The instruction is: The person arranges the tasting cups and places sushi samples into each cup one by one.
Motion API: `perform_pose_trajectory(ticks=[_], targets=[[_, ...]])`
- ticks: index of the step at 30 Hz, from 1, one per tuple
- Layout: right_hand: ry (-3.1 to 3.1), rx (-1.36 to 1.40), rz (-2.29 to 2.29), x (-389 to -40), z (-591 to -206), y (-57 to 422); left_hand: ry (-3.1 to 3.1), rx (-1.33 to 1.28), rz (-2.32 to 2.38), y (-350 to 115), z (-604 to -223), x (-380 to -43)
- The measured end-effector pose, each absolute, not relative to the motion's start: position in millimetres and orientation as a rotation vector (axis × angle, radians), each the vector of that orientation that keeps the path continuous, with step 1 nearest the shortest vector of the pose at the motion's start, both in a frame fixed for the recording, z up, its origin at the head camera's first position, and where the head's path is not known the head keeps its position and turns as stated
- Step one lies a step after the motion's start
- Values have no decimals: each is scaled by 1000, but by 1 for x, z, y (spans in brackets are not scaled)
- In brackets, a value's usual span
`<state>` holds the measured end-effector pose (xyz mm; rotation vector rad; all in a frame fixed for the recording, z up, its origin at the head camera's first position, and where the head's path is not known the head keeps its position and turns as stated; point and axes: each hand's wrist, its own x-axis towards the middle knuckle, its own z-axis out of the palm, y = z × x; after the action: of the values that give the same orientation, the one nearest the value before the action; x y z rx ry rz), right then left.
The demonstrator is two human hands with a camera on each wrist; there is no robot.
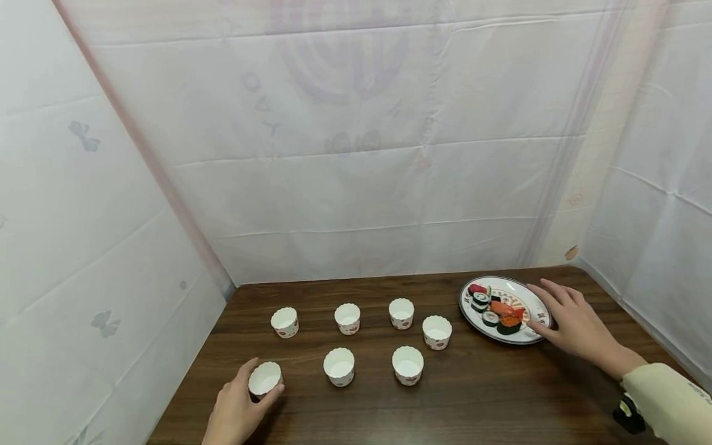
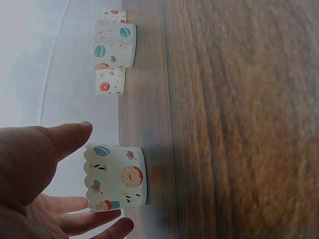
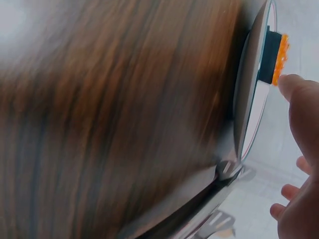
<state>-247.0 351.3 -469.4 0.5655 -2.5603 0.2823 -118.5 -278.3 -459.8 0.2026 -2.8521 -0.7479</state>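
Note:
At the front left, my left hand (image 1: 236,402) is spread around a white paper baking cup (image 1: 265,378) with a scalloped rim. In the left wrist view, the thumb (image 2: 75,137) stands apart from this printed cup (image 2: 119,177), and the other fingers are at its opposite side. Over the right rim of a round plate (image 1: 531,339), my right hand (image 1: 575,324) hovers with spread fingers, holding nothing. Several sushi pieces lie on the plate, among them a shrimp piece (image 1: 500,308) and an orange-topped roll (image 1: 508,324). The right thumb (image 3: 294,84) is close to that roll's orange top (image 3: 281,59).
Several more baking cups stand in loose rows on the dark wooden table (image 1: 473,395), including a back-left one (image 1: 285,322) and a front one (image 1: 408,366). A small dark object (image 1: 628,415) is beside the right sleeve (image 1: 667,398). White cloth (image 1: 356,185) hangs around the table.

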Motion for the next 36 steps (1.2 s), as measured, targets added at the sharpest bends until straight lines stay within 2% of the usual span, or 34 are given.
perform_pose_trajectory(ticks=[36], targets=[[-2826, 328, 288, -223, -492, 406, -2857, 220, -746, -287, -463, -114]])
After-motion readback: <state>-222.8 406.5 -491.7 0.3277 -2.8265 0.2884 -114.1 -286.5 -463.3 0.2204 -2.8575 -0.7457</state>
